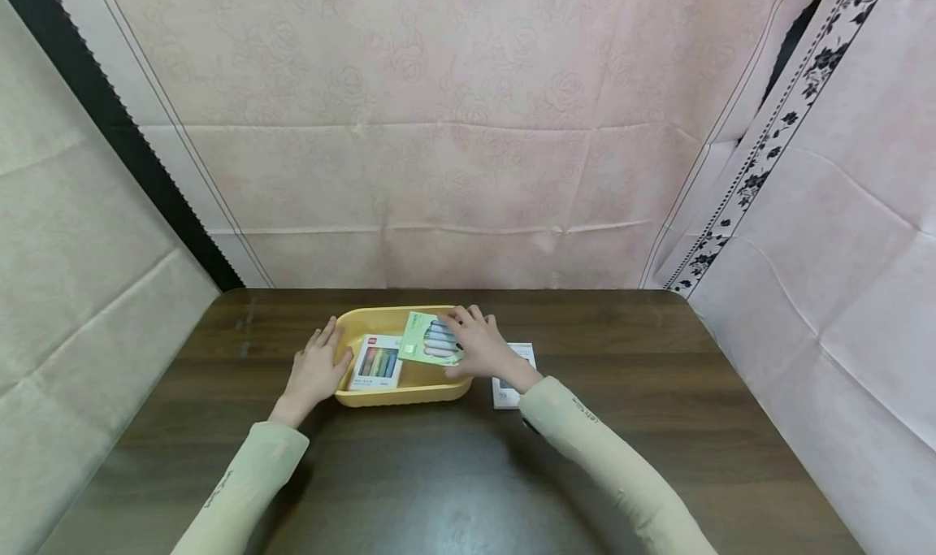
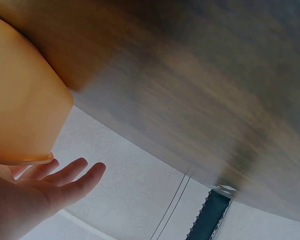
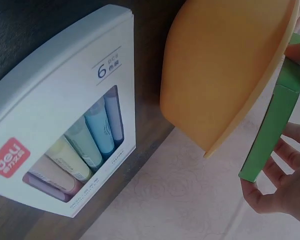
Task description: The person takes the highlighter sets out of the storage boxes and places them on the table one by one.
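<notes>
A yellow plastic tray (image 1: 409, 395) stands near the back of the table. Inside its left half lies a white box of coloured markers (image 1: 377, 362). My right hand (image 1: 478, 348) grips a green box of markers (image 1: 413, 337) over the tray's right part; in the right wrist view, fingers and thumb hold the green box (image 3: 272, 125) by its edges. At the tray's left end my left hand (image 1: 314, 372) rests against the rim, its fingers fairly straight; the left wrist view shows them beside the tray wall (image 2: 25, 100).
Right of the tray, partly under my right wrist, lies another white marker box (image 1: 506, 396), its window showing pastel pens in the right wrist view. The dark wooden table (image 1: 409, 474) meets a pale patterned cloth (image 1: 468, 173) at its back edge.
</notes>
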Demonstrator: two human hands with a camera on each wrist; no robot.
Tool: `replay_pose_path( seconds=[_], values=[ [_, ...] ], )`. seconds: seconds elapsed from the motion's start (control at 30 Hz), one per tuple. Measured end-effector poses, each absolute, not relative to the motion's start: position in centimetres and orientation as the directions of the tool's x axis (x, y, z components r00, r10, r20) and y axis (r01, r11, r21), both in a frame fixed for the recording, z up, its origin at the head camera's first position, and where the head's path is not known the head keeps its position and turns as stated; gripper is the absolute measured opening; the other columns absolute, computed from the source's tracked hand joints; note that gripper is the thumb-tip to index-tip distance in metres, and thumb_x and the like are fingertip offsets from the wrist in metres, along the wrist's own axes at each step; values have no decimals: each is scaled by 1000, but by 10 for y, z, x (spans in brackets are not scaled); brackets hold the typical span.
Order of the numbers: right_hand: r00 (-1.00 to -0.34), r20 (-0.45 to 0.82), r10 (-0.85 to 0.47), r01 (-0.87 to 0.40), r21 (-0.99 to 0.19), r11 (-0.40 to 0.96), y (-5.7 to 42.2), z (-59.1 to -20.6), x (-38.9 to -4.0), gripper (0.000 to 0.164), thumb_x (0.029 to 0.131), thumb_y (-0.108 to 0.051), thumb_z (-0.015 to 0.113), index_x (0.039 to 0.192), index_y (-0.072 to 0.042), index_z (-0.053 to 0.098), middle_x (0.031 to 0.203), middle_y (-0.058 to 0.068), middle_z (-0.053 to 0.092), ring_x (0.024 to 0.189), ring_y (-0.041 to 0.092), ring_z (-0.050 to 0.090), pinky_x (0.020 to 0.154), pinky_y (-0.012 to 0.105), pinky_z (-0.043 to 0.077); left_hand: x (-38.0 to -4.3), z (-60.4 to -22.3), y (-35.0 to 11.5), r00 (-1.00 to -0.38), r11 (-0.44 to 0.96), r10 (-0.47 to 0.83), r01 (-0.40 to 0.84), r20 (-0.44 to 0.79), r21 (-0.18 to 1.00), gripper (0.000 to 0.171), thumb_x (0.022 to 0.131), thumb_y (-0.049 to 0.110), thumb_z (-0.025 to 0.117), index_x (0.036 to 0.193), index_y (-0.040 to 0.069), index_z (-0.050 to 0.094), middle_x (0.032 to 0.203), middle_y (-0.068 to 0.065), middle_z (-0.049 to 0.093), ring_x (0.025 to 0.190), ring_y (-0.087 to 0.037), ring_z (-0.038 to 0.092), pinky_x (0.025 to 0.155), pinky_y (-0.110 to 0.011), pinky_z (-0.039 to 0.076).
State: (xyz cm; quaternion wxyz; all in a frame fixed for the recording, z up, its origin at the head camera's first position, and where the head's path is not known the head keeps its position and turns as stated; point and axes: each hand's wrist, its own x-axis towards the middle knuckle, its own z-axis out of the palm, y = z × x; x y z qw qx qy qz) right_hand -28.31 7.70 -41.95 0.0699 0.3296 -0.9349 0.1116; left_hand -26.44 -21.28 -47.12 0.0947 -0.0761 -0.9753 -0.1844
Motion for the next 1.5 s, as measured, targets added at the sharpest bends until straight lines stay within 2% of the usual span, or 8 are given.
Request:
replay_pose_path(
  seconds=[0.43,0.73,1.2,1.5],
  values=[
    [-774,190,-604,-633,-192,750,83,-414,-276,88,64,-41,74,138,-13,34,133,10,39,114,24,36,80,43,34,-264,-470,-213,-970,920,112,183,214,346,53,92,28,40,135,-3,33,146,-22,21,127,-47,27,89,-67,29],
    [-780,194,-595,-625,-204,753,87,-416,-272,90,63,-42,74,137,-11,34,132,8,39,108,25,35,78,43,35,-262,-470,-212,-970,919,115,186,216,348,53,92,28,40,135,-4,33,146,-22,20,126,-48,28,89,-67,30],
    [-803,216,-556,-595,-236,768,99,-419,-268,89,63,-43,74,137,-13,36,130,6,40,109,24,36,82,46,36,-262,-470,-212,-967,920,117,192,227,343,53,93,28,40,135,-3,33,146,-22,21,126,-48,28,88,-67,31],
    [-805,227,-548,-591,-242,769,107,-419,-265,87,62,-43,74,135,-11,39,126,7,42,106,23,36,77,41,35,-262,-469,-211,-970,916,113,185,215,355,53,93,28,39,135,-4,33,146,-22,19,126,-48,27,88,-67,30]
  ],
)
